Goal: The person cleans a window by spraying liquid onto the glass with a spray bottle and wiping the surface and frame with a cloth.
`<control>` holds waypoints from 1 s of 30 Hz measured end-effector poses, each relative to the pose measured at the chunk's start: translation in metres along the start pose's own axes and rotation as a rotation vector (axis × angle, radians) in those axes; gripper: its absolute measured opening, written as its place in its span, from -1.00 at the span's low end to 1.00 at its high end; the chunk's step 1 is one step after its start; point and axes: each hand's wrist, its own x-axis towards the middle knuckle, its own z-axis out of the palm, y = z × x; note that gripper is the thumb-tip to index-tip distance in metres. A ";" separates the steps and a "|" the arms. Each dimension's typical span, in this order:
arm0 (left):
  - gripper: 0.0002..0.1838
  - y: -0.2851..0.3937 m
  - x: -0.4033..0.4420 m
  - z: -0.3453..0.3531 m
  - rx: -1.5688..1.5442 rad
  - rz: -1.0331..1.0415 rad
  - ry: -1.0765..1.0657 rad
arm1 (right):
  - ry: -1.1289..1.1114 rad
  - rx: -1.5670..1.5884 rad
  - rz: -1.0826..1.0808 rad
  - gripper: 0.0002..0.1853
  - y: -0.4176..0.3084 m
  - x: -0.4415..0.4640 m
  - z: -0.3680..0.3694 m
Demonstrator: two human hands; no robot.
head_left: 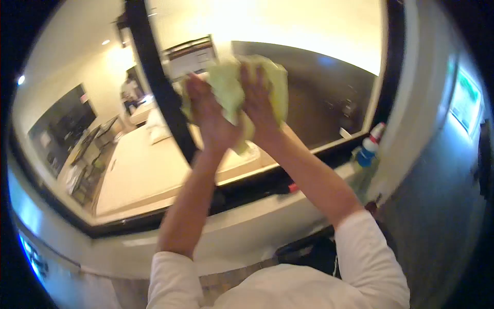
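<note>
Both of my hands hold a pale yellow-green cloth [226,85] against the glass of a dark-framed window. My left hand [208,113] is on the cloth's left part, its fingers pointing up. Beside it, my right hand [258,105] has its fingers stretched upward over the right part of the cloth. The cloth is wrinkled, spreads out past both hands and hangs down between them. The palms' contact with it is hidden from this side.
A spray bottle [368,149] with a blue band and red-and-white top stands on the ledge at right. A dark-handled tool with a red end [292,188] lies along the sill. Behind the glass are a long pale counter [139,170] and a distant person [129,92].
</note>
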 end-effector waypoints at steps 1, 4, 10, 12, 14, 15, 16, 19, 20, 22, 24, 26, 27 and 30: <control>0.02 -0.015 0.031 0.009 0.073 0.110 0.084 | 0.045 0.026 -0.029 -0.25 0.008 0.032 -0.002; -0.23 0.004 0.067 0.021 0.175 0.057 0.114 | 0.120 0.015 0.055 -0.20 0.018 0.061 -0.004; -0.20 0.018 -0.007 0.033 0.143 0.014 0.062 | 0.005 -0.107 -0.056 -0.30 0.035 -0.004 -0.002; -0.09 0.031 -0.029 0.032 0.184 -0.015 -0.133 | -0.052 -0.124 -0.089 -0.35 0.050 -0.017 0.000; -0.04 0.029 -0.049 0.050 0.366 -0.052 -0.124 | -0.116 -0.005 -0.154 -0.34 0.062 -0.028 -0.007; -0.04 0.030 -0.057 0.057 0.364 -0.053 -0.121 | -0.086 -0.061 -0.195 -0.35 0.068 -0.031 -0.008; -0.01 0.035 -0.065 0.066 0.339 -0.112 -0.115 | -0.087 -0.063 -0.197 -0.35 0.078 -0.032 -0.009; 0.05 0.062 -0.076 0.105 0.283 -0.204 -0.044 | -0.065 -0.103 -0.324 -0.35 0.109 -0.042 -0.015; 0.08 0.071 -0.078 0.117 0.255 -0.235 0.019 | -0.068 -0.156 -0.294 -0.36 0.120 -0.048 -0.021; 0.12 0.092 -0.077 0.132 0.387 -0.222 -0.094 | -0.067 -0.205 -0.265 -0.36 0.145 -0.058 -0.031; 0.10 0.115 -0.071 0.158 0.239 -0.206 0.049 | -0.052 -0.196 -0.214 -0.37 0.173 -0.067 -0.035; 0.17 0.131 -0.067 0.184 0.411 -0.207 -0.080 | 0.002 -0.244 -0.196 -0.38 0.205 -0.070 -0.042; 0.18 0.138 -0.062 0.199 0.345 -0.187 -0.037 | -0.070 -0.212 -0.138 -0.38 0.220 -0.070 -0.051; 0.22 0.169 -0.045 0.244 0.226 -0.212 0.012 | -0.053 -0.218 -0.118 -0.38 0.277 -0.070 -0.067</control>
